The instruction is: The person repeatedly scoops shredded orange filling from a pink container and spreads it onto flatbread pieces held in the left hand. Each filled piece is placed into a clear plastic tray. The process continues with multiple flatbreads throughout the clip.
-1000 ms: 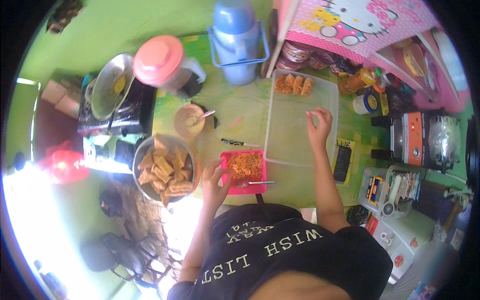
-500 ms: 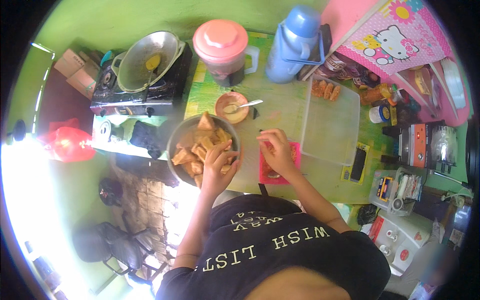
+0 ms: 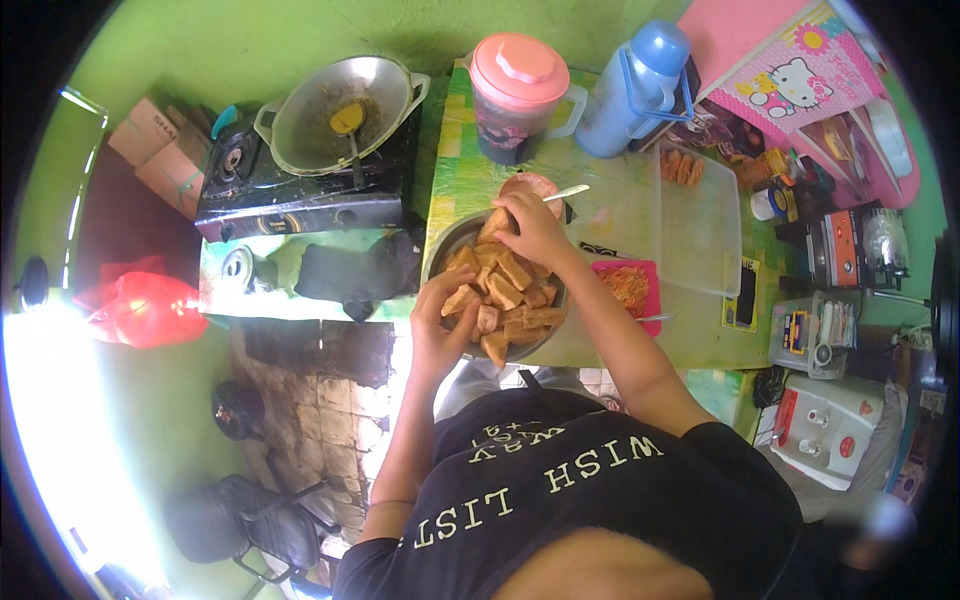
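Observation:
A round metal bowl (image 3: 437, 262) holds a heap of brown, mostly triangular fried tofu pieces (image 3: 510, 282). At its far side my right hand (image 3: 532, 232) has its fingers closed on one triangular fried tofu piece (image 3: 493, 227). My left hand (image 3: 436, 318) reaches in at the bowl's left side, fingers curled around a piece of fried tofu (image 3: 460, 300). Just beyond the right hand is a small pinkish bowl (image 3: 528, 184) with a spoon (image 3: 567, 193) in it. Right of the bowl, a pink tray (image 3: 655, 305) contains shredded orange filling (image 3: 624, 288) and a spoon handle sticks out.
A clear plastic box (image 3: 700, 235) to the right has several stuffed pieces (image 3: 682, 167) at its far end. A lidded pitcher (image 3: 515, 95) and blue flask (image 3: 632, 95) stand behind. On the left, a wok (image 3: 300, 110) with a ladle sits on a stove (image 3: 300, 205).
My right hand has moved from the pink tray to the bowl and closed on a tofu piece. My left hand has shifted to the bowl's left side. The view has swung left.

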Action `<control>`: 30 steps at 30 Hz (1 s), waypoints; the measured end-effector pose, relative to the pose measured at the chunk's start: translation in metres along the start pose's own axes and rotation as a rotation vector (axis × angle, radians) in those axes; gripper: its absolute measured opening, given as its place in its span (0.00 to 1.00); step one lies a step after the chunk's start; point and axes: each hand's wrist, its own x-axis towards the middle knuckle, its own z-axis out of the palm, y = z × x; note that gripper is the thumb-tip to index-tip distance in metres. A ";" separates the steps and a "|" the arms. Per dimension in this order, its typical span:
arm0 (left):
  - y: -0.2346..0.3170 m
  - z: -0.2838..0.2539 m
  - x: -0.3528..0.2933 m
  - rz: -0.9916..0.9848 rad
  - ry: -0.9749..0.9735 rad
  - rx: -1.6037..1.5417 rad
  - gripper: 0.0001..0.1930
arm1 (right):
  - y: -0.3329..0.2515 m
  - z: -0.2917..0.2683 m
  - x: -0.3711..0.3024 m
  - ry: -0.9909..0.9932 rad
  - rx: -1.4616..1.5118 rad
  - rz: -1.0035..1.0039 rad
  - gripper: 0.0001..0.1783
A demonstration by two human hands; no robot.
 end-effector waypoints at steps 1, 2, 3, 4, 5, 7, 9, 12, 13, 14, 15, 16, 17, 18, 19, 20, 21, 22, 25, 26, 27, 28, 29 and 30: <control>-0.003 -0.006 -0.001 0.004 -0.010 -0.016 0.16 | -0.004 0.001 -0.001 0.071 -0.007 -0.011 0.21; -0.004 -0.010 -0.002 -0.020 -0.013 -0.042 0.16 | -0.007 -0.001 -0.004 0.068 -0.011 0.024 0.20; -0.006 -0.013 -0.003 -0.049 -0.015 -0.066 0.16 | -0.011 -0.002 -0.008 0.062 -0.013 0.060 0.19; -0.007 -0.016 -0.005 -0.077 -0.019 -0.091 0.16 | -0.015 -0.002 -0.013 0.056 -0.015 0.097 0.18; -0.010 -0.016 -0.007 -0.140 -0.028 -0.163 0.16 | -0.021 -0.002 -0.018 0.084 0.072 0.120 0.15; -0.017 -0.013 -0.008 -0.253 -0.045 -0.302 0.15 | -0.030 -0.005 -0.028 0.185 0.069 0.085 0.15; -0.017 -0.006 -0.011 -0.353 0.004 -0.499 0.16 | -0.047 -0.011 -0.041 0.291 0.078 0.127 0.15; -0.008 0.002 -0.010 -0.433 0.034 -0.646 0.19 | -0.094 -0.025 -0.060 0.435 0.164 0.252 0.15; -0.003 0.005 -0.008 -0.452 0.029 -0.676 0.19 | -0.106 -0.025 -0.067 0.475 0.218 0.264 0.15; 0.002 0.008 -0.005 -0.471 0.024 -0.706 0.19 | -0.114 -0.024 -0.074 0.515 0.272 0.275 0.15; 0.005 0.010 -0.003 -0.493 -0.015 -0.703 0.19 | -0.120 -0.022 -0.079 0.571 0.285 0.201 0.16; 0.007 0.013 0.000 -0.516 -0.054 -0.701 0.19 | -0.126 -0.021 -0.082 0.618 0.297 0.174 0.17; 0.010 0.016 0.002 -0.539 -0.093 -0.698 0.19 | -0.134 -0.022 -0.084 0.666 0.309 0.145 0.17; 0.015 0.017 0.003 -0.536 -0.105 -0.736 0.17 | -0.140 -0.022 -0.087 0.715 0.320 0.116 0.17; 0.020 0.019 0.004 -0.533 -0.117 -0.773 0.16 | -0.143 -0.022 -0.090 0.713 0.382 0.120 0.18; 0.023 0.021 0.004 -0.531 -0.129 -0.810 0.14 | -0.145 -0.021 -0.092 0.708 0.374 0.118 0.18; 0.023 0.023 0.004 -0.486 -0.138 -0.796 0.11 | -0.147 -0.022 -0.094 0.703 0.365 0.116 0.18; 0.020 0.025 0.003 -0.481 -0.149 -0.799 0.11 | -0.148 -0.023 -0.095 0.698 0.356 0.114 0.18; 0.016 0.027 0.003 -0.473 -0.172 -0.791 0.11 | -0.149 -0.039 -0.098 0.580 0.351 0.076 0.17; 0.018 0.027 0.004 -0.475 -0.172 -0.779 0.11 | -0.146 -0.040 -0.101 0.526 0.461 0.162 0.18; 0.021 0.027 0.005 -0.475 -0.175 -0.769 0.11 | -0.141 -0.042 -0.104 0.473 0.568 0.247 0.18; 0.025 0.027 0.005 -0.460 -0.212 -0.730 0.11 | -0.136 -0.044 -0.107 0.419 0.676 0.332 0.18; 0.030 0.026 0.006 -0.444 -0.249 -0.691 0.11 | -0.128 -0.045 -0.108 0.380 0.801 0.348 0.20; 0.032 0.025 0.006 -0.427 -0.278 -0.650 0.11 | -0.127 -0.052 -0.108 0.318 0.846 0.375 0.20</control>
